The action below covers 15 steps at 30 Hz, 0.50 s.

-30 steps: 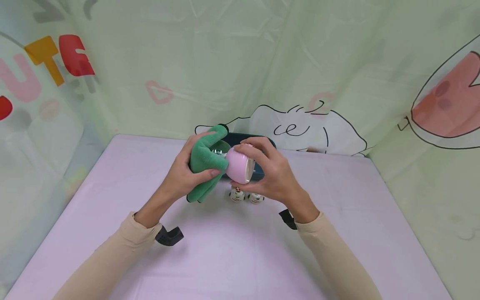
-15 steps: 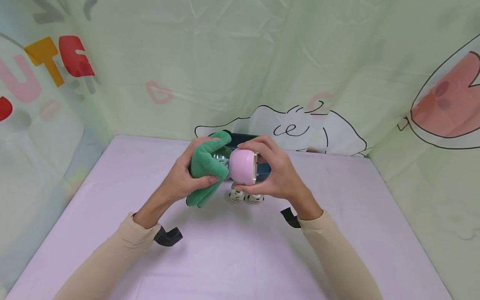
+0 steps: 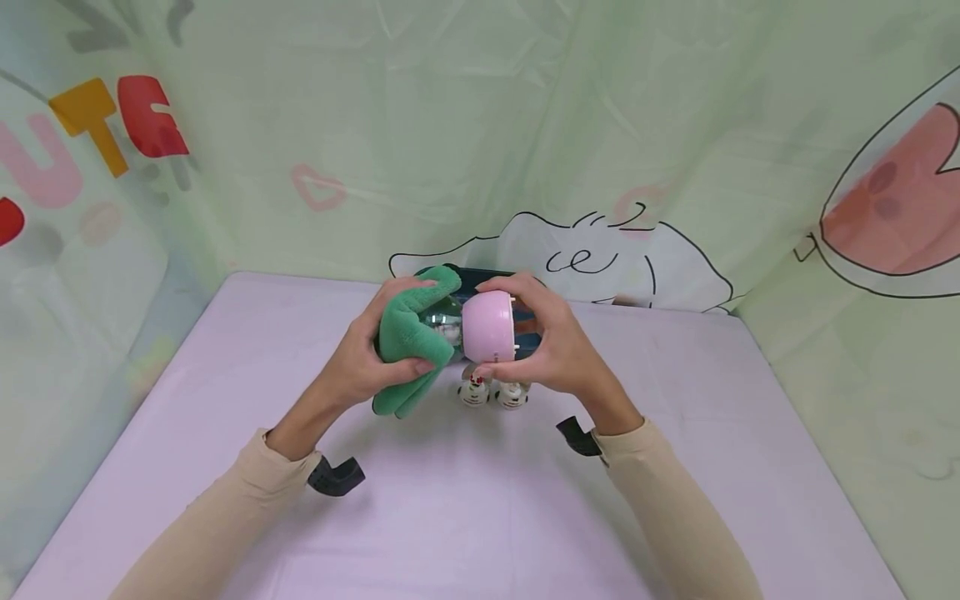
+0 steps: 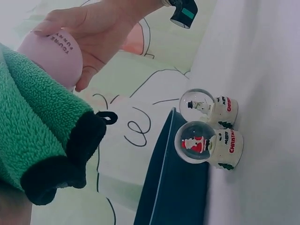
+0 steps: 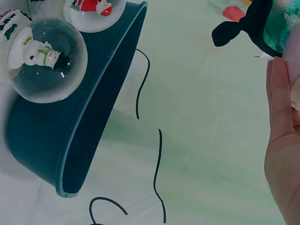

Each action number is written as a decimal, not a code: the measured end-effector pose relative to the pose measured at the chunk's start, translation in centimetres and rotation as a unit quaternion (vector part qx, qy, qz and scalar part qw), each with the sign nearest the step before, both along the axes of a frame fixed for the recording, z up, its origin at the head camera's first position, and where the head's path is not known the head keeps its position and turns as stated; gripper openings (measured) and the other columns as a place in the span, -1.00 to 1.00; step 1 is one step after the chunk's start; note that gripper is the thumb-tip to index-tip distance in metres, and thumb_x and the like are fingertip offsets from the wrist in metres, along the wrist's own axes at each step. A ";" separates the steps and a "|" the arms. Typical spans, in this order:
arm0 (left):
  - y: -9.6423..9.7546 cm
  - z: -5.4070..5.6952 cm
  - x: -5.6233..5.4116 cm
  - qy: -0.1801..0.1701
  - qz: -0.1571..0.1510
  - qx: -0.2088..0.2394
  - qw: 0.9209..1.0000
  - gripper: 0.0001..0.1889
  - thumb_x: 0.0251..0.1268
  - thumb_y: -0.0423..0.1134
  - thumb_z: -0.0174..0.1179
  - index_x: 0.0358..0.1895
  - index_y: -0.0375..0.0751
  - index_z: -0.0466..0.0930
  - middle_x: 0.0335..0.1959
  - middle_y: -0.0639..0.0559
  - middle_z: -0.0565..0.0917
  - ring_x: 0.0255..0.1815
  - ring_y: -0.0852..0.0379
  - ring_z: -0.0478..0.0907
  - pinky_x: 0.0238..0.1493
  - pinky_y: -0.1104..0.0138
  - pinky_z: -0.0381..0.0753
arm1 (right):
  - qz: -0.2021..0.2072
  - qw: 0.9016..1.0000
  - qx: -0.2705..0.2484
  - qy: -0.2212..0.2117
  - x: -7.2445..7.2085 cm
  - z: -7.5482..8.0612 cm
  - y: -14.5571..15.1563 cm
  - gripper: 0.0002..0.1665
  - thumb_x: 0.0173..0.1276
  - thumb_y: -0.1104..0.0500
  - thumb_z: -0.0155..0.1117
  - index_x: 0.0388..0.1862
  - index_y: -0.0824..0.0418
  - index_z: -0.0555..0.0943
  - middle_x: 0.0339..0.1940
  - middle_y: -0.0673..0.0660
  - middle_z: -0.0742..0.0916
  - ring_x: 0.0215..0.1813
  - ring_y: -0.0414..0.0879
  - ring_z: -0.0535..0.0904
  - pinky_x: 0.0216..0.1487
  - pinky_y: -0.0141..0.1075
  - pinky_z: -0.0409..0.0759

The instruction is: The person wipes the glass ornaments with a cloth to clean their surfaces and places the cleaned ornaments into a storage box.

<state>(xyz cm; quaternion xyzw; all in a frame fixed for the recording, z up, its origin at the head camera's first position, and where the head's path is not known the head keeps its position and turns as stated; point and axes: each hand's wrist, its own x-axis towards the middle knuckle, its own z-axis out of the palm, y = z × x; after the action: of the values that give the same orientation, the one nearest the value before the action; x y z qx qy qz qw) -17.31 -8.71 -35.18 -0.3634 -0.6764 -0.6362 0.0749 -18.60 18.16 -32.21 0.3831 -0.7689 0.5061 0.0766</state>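
My left hand holds a folded green plush cloth around the glass ball of a snow globe lying sideways in the air. The cloth hides part of the ball. With fingers and thumb, my right hand grips the globe's pink base on opposite sides. Dark lettering shows on that base in the left wrist view, where the cloth has black trim and a loop. Below the hands stand two small snow globes with white bases, one with a red figure, the other with a snowman.
A dark blue bin stands behind the two small globes, partly hidden by the hands in the head view. A lilac cloth covers the table. Printed curtains hang at the back and sides.
The pink base has turned within my right hand, and its underside now faces more squarely right. More of the glass ball shows beside the cloth. The left hand has barely shifted.
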 end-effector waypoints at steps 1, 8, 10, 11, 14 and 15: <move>0.0 0.0 0.0 0.002 -0.001 0.002 1.000 -0.19 0.12 -0.19 0.49 0.46 -0.17 0.33 0.37 0.03 0.42 0.27 -0.03 0.42 0.27 0.12 0.43 | 0.003 1.000 -0.003 -0.011 0.0 0.0 0.0 0.00 -0.16 0.28 0.76 0.32 0.03 0.52 0.09 0.00 0.59 0.03 -0.03 0.62 -0.13 -0.14 0.75; 0.3 -0.2 -0.1 0.017 -0.009 0.018 1.000 -0.17 0.14 -0.03 0.48 0.45 -0.22 0.34 0.39 -0.01 0.41 0.30 -0.06 0.40 0.31 0.15 0.41 | 0.022 0.996 -0.022 -0.089 -0.2 -0.2 0.2 -0.13 -0.01 0.31 0.62 0.33 0.11 0.49 0.15 0.07 0.60 -0.09 0.12 0.66 -0.19 -0.09 0.74; 0.4 -0.2 -0.1 0.020 -0.010 0.021 1.000 -0.16 0.14 0.00 0.48 0.45 -0.24 0.34 0.40 -0.01 0.40 0.32 -0.06 0.39 0.33 0.15 0.40 | 0.028 0.993 -0.029 -0.108 -0.3 -0.3 0.2 -0.17 0.03 0.30 0.58 0.33 0.13 0.48 0.18 0.10 0.59 -0.09 0.16 0.64 -0.20 -0.09 0.73; 0.4 -0.3 -0.1 0.021 -0.010 0.021 1.000 -0.16 0.14 0.01 0.48 0.44 -0.24 0.34 0.41 -0.01 0.40 0.34 -0.06 0.38 0.34 0.15 0.39 | 0.032 0.992 -0.033 -0.116 -0.3 -0.4 0.2 -0.18 0.05 0.29 0.56 0.33 0.13 0.48 0.18 0.12 0.58 -0.10 0.17 0.63 -0.21 -0.09 0.73; 0.4 -0.3 -0.1 0.024 -0.008 0.023 0.999 -0.17 0.13 0.00 0.48 0.44 -0.22 0.35 0.42 -0.02 0.38 0.38 -0.06 0.36 0.37 0.15 0.36 | 0.053 0.986 -0.054 -0.148 -0.5 -0.5 0.1 -0.23 0.09 0.29 0.50 0.33 0.17 0.46 0.21 0.18 0.55 -0.05 0.18 0.59 -0.21 -0.08 0.74; 0.5 -0.3 -0.1 0.025 -0.009 0.025 0.999 -0.17 0.13 -0.01 0.48 0.44 -0.22 0.36 0.42 -0.02 0.37 0.39 -0.07 0.35 0.38 0.15 0.36 | 0.060 0.983 -0.062 -0.159 -0.6 -0.6 0.1 -0.23 0.10 0.29 0.49 0.33 0.19 0.46 0.22 0.20 0.54 -0.03 0.18 0.58 -0.21 -0.07 0.74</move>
<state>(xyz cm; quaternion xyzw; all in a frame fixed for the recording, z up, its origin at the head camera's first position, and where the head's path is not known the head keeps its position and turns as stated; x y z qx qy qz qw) -17.36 -8.25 -35.45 -0.3828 -0.6552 -0.6443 0.0952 -19.16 18.30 -32.81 0.3376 -0.7142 0.6108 -0.0540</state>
